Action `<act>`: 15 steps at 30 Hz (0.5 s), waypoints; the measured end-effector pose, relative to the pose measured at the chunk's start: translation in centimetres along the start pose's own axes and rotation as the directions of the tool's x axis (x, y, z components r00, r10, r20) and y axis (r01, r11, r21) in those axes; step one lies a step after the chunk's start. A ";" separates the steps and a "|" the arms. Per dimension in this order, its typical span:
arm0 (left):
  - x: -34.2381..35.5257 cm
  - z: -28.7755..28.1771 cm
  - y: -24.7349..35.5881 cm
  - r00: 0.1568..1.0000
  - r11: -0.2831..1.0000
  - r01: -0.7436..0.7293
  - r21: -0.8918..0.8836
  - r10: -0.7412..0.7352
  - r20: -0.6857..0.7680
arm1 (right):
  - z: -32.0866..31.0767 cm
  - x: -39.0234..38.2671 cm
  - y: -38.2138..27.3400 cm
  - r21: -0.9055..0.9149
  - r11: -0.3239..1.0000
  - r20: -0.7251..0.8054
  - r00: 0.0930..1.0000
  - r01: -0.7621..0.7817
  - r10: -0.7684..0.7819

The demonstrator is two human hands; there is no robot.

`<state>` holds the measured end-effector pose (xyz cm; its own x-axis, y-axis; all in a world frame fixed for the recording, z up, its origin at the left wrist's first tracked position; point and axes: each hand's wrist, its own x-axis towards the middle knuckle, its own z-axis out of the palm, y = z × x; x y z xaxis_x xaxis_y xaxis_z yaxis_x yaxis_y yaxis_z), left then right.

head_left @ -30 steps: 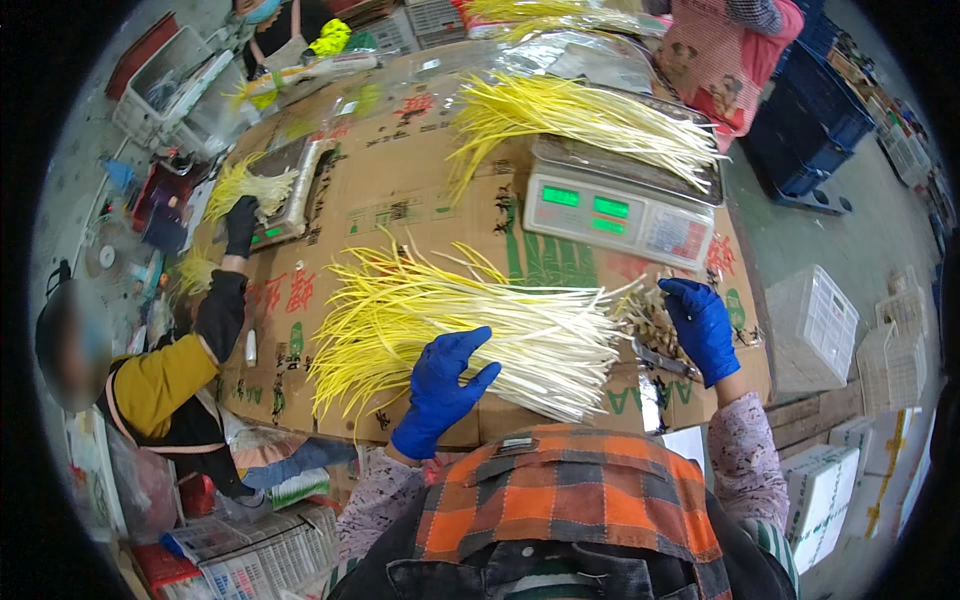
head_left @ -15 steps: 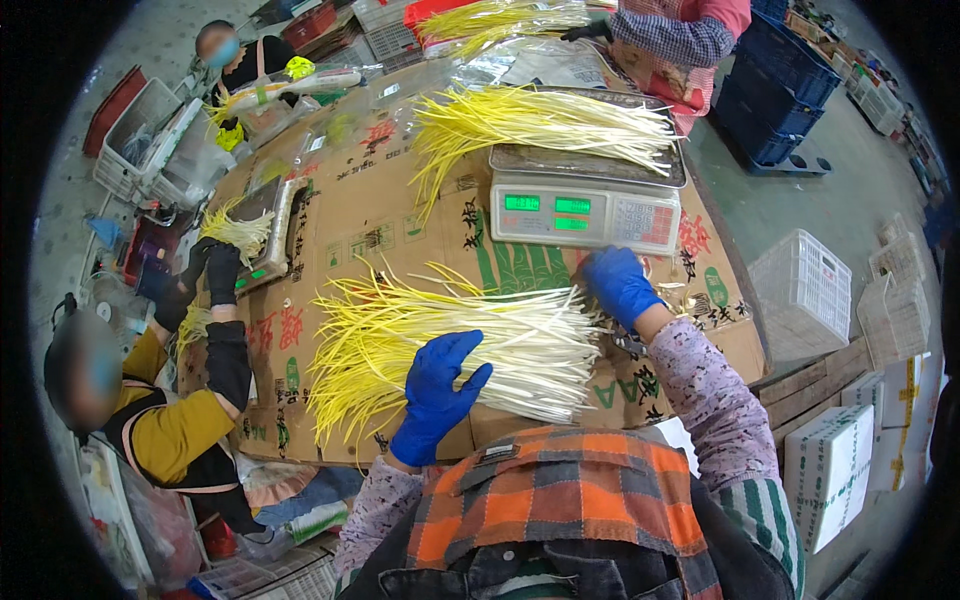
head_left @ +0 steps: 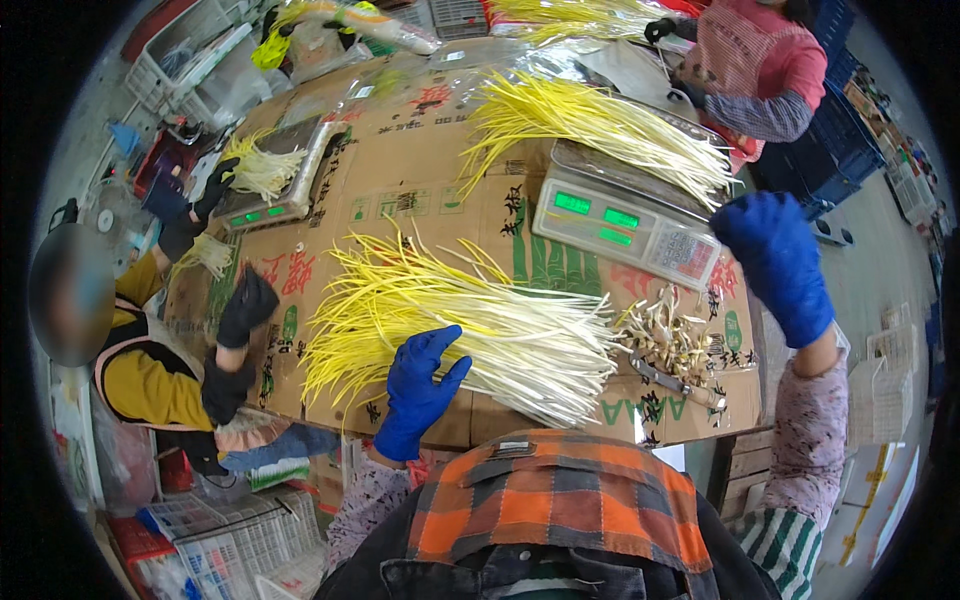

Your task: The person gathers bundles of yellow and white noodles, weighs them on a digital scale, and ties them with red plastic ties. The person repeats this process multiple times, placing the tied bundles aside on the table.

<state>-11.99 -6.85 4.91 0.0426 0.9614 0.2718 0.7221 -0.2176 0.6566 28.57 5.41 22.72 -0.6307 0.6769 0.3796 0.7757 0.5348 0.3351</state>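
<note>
A broad pile of long yellow-and-white stalks [head_left: 470,330], like blanched chives, lies across the cardboard-covered table in front of me. My left hand [head_left: 420,390], in a blue glove, rests at the pile's near side with thumb and fingers apart. My right hand [head_left: 775,262], gloved in blue too, is raised at the right beside the scale [head_left: 625,220]. Its fingers are curled closed, and what they hold, if anything, is hidden. Another bundle of stalks [head_left: 600,130] lies on the scale's pan, its white ends close to my right hand.
Brownish trimmings [head_left: 668,335] and a knife [head_left: 660,378] lie right of the pile. At the left, a co-worker's dark-gloved hand [head_left: 246,305] hovers near a smaller scale [head_left: 275,190] with stalks. Another person in pink [head_left: 760,60] stands at the far right. Blue crates [head_left: 815,150] stand behind.
My right hand has moved right and up from the scale's front, uncovering the trimmings and knife. My left hand stays by the pile. The co-worker's one hand has drawn back from the smaller scale.
</note>
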 end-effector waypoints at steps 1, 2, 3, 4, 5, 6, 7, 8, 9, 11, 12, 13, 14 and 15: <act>-0.1 -0.2 -0.1 1.000 1.000 0.015 -0.009 -0.015 0.003 | -0.6 0.2 0.4 0.043 0.998 -0.062 0.997 -0.038 0.041; -0.4 -0.3 -0.1 1.000 0.999 0.029 -0.019 -0.029 0.006 | -1.1 0.6 0.4 0.201 0.978 -0.145 0.986 -0.049 0.079; -0.5 -0.3 -0.2 1.000 1.000 0.022 -0.022 -0.022 0.001 | -1.2 0.9 -0.2 0.314 0.944 -0.141 0.978 -0.102 0.153; -0.9 -0.2 -0.3 1.000 0.999 0.027 -0.017 -0.028 -0.012 | -0.7 1.5 -1.5 0.433 0.890 -0.131 0.968 -0.139 0.215; -1.4 -0.2 -0.4 0.999 0.999 0.032 -0.013 -0.032 -0.024 | -0.1 2.0 -3.0 0.545 0.820 -0.111 0.955 -0.173 0.275; -1.6 0.0 -0.5 0.999 1.000 0.021 -0.013 -0.021 -0.035 | 1.0 2.4 -4.7 0.655 0.726 -0.063 0.943 -0.207 0.326; -1.8 0.2 -0.5 0.999 1.000 0.009 -0.010 -0.009 -0.043 | 2.3 2.5 -6.5 0.678 0.722 -0.105 0.954 -0.137 0.280; -2.1 0.3 -0.5 0.999 1.000 -0.001 -0.003 0.001 -0.054 | 3.7 2.3 -8.6 0.741 0.635 0.024 0.953 -0.219 0.301; -2.4 0.2 -0.4 0.999 1.000 0.023 -0.014 -0.024 -0.044 | 4.9 2.5 -11.1 0.709 0.683 -0.030 0.961 -0.172 0.274; -2.8 0.1 -0.3 0.998 0.997 0.063 -0.042 -0.064 -0.022 | 9.0 1.7 -14.7 0.700 0.704 -0.023 0.982 -0.119 0.189; -2.9 -0.1 -0.2 0.997 0.997 0.073 -0.030 -0.074 -0.020 | 10.3 1.2 -16.1 0.702 0.700 0.054 0.990 -0.132 0.132; -3.1 -0.4 -0.1 0.996 0.996 0.084 -0.018 -0.084 -0.020 | 11.0 0.9 -17.0 0.710 0.686 0.133 0.987 -0.157 0.089; -3.2 -0.5 -0.1 0.995 0.996 0.094 -0.007 -0.094 -0.019 | 11.6 0.6 -17.2 0.681 0.712 0.137 0.985 -0.171 0.105; -3.4 -0.6 -0.2 0.994 0.994 0.110 -0.004 -0.110 -0.027 | 11.9 0.4 -17.1 0.649 0.738 0.138 0.983 -0.183 0.122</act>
<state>-12.71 -10.16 4.26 -0.0560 0.9746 0.2169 0.7196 -0.1112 0.6854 15.34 2.55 6.85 -0.5217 0.8006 0.2948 0.7037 0.5992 -0.3817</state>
